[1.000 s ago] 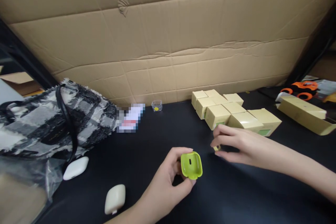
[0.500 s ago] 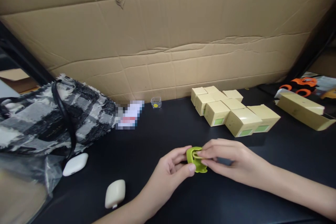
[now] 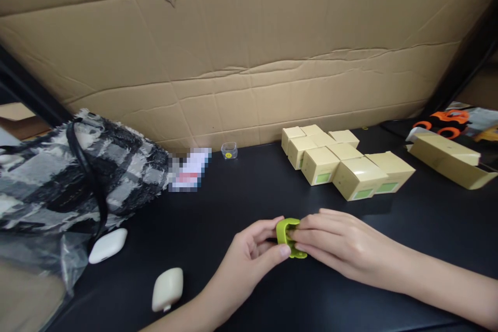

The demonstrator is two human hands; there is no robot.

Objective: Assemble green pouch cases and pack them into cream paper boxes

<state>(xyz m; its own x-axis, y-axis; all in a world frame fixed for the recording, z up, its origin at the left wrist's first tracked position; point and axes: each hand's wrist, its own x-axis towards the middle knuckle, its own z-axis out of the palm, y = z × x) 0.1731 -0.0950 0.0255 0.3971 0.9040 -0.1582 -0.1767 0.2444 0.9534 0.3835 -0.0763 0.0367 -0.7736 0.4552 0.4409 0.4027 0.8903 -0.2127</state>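
Now mid-job: green case (image 3: 287, 234) pinched by left hand (image 3: 249, 259) above black table (image 3: 241, 192), right hand (image 3: 342, 249) fingertips closed on its front, pressing sth in. Fit looks unfinished, judging by grip. Small boxes (image 3: 342, 163) behind, untouched.

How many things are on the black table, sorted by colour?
Green: 1, case held in left hand and right hand
White: 2, cases
Yellow: 8, boxes
Clear: 1, cup
Plaid: 1, bag
Total: 13
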